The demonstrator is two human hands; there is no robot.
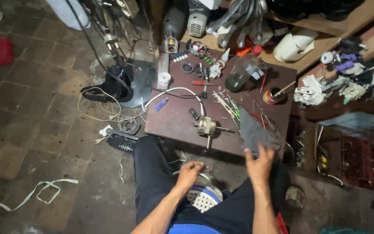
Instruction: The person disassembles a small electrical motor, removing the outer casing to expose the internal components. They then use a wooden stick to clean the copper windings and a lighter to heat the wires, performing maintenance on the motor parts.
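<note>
My left hand [190, 172] hovers in a loose fist over my lap, just above a white and blue perforated round part [203, 197]; whether it pinches anything I cannot tell. My right hand [259, 164] grips the near edge of a dark grey cloth [252, 131] that lies over the front right of the low brown table [174, 121]. A small electric motor [206, 126] with a shaft rests on the table left of the cloth. A white cable [174, 90] curves across the tabletop.
On the table lie a blue lighter [161, 104], a red-handled screwdriver [198, 82], a dark glass jar [241, 71], a tin can [272, 96] and several thin rods. A fan base [126, 84] and cords sit on the floor at left. Cluttered wooden shelves stand right.
</note>
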